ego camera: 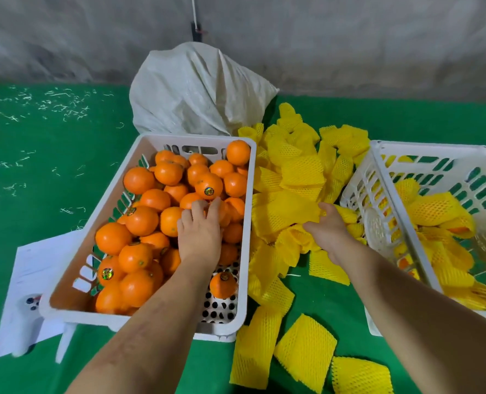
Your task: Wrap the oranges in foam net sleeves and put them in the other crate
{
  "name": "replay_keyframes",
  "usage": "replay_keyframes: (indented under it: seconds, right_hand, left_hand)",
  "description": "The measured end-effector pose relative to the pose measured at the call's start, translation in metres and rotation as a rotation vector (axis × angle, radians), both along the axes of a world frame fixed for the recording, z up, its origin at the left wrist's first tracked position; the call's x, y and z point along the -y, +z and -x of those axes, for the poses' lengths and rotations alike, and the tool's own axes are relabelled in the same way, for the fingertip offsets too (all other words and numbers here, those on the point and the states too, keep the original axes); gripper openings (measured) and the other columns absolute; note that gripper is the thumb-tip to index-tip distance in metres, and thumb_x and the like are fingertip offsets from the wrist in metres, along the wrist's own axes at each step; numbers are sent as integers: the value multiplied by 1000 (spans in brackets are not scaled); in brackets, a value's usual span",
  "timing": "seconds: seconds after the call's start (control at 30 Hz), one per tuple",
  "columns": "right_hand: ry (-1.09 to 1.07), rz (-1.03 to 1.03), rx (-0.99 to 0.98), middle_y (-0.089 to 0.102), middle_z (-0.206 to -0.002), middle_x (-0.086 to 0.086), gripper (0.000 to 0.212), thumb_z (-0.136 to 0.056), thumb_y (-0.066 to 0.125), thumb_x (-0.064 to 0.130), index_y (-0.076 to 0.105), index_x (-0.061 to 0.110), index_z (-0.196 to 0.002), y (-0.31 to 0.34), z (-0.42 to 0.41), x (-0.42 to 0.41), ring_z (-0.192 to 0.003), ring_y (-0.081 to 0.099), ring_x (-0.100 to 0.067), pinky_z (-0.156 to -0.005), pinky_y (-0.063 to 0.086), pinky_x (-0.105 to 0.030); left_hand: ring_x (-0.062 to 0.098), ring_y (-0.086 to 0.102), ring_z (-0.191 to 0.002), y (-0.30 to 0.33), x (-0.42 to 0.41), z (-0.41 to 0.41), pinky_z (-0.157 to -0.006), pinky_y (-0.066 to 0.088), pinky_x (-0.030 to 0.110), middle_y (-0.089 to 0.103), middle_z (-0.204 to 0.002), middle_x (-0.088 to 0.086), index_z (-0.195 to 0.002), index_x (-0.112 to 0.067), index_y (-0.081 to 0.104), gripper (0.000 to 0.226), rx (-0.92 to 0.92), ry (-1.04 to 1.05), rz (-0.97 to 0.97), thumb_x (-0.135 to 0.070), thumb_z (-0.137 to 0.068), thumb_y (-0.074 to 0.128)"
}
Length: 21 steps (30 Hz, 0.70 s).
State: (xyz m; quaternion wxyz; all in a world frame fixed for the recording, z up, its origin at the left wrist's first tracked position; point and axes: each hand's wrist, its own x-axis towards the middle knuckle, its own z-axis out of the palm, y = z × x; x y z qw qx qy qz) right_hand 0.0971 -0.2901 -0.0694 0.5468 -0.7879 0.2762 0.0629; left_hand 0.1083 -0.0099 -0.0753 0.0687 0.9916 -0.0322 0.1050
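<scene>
A white crate on the left holds several bare oranges. My left hand reaches into it, fingers curled over an orange near the right wall. Between the crates lies a heap of yellow foam net sleeves. My right hand pinches one flat sleeve at the heap's near edge. The second white crate on the right holds several wrapped oranges.
A white woven sack stands behind the left crate. White paper lies under its near left corner. Loose sleeves are scattered on the green surface in front. A grey wall runs behind.
</scene>
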Motion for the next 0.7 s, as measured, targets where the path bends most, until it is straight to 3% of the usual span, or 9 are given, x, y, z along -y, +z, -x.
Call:
replay_keyframes:
  seconds: [0.1, 0.17, 0.27, 0.37, 0.43, 0.5, 0.57, 0.6, 0.7]
  right_hand:
    - [-95, -106, 55, 47, -146, -12, 76, -96, 72, 17, 29, 22, -158, 1, 6, -11, -116, 52, -27, -90, 42, -35]
    - [-133, -118, 87, 55, -133, -6, 64, -96, 72, 19, 42, 20, -153, 2, 14, -19, -107, 56, -22, -85, 44, -31]
    - [-186, -198, 149, 69, -112, 4, 44, -97, 67, 18, 60, 20, -140, 6, 27, -31, -89, 63, -12, -66, 50, -19]
    - [-202, -354, 202, 74, -109, 2, 40, -98, 60, 10, 65, 25, -135, 11, 50, -42, -93, 72, -15, -77, 56, -25]
    - [-162, -303, 231, 78, -99, 9, 33, -96, 64, 12, 73, 36, -117, 17, 68, -49, -83, 73, -6, -76, 55, -25]
    - [-144, -260, 260, 76, -85, 10, 21, -95, 65, 20, 77, 37, -98, 26, 85, -57, -71, 68, -4, -68, 51, -23]
    - [-159, -211, 326, 66, -71, 0, 11, -93, 64, 26, 70, 21, -86, 39, 99, -65, -61, 54, -8, -61, 42, -24]
    - [-168, -150, 377, 55, -65, -1, 21, -92, 65, 28, 60, 15, -76, 44, 102, -69, -58, 45, -9, -57, 36, -25]
    - [-132, 54, 457, 54, -75, 6, 23, -97, 67, 23, 52, 24, -80, 62, 109, -79, -64, 45, -9, -56, 35, -26]
  left_hand:
    - [36, 47, -123, -2, -3, 2, -101, 42, 45, 43, -145, 14, -155, -30, 41, 59, 28, -42, 14, -22, -102, 66]
    - [36, 48, -128, 0, -3, 3, -102, 42, 45, 47, -150, 11, -150, -29, 46, 56, 22, -85, 37, -24, -100, 69]
    - [32, 52, -127, 9, -5, 4, -103, 44, 44, 57, -141, 6, -148, -24, 49, 64, -20, -91, 177, -37, -93, 78]
    - [23, 57, -123, 29, 3, 14, -99, 51, 41, 58, -137, 1, -147, -19, 48, 70, 4, -65, 659, -46, -91, 80]
    - [1, 60, -120, 48, 15, 30, -95, 54, 27, 58, -134, -20, -154, -23, 42, 77, 30, -44, 1045, -54, -92, 76]
    - [-17, 61, -104, 62, 28, 53, -83, 52, 11, 61, -115, -39, -157, -31, 41, 85, -36, -39, 1321, -70, -88, 71]
    - [-3, 68, -89, 63, 39, 78, -80, 51, 15, 70, -99, -24, -144, -31, 58, 85, -233, -40, 1589, -82, -78, 71]
    - [5, 68, -81, 59, 44, 89, -79, 52, 21, 70, -90, -16, -133, -26, 66, 81, -366, -60, 1692, -82, -76, 74]
    - [18, 62, -64, 51, 52, 108, -61, 54, 27, 69, -77, 0, -107, -20, 76, 70, -566, -221, 1765, -78, -68, 81]
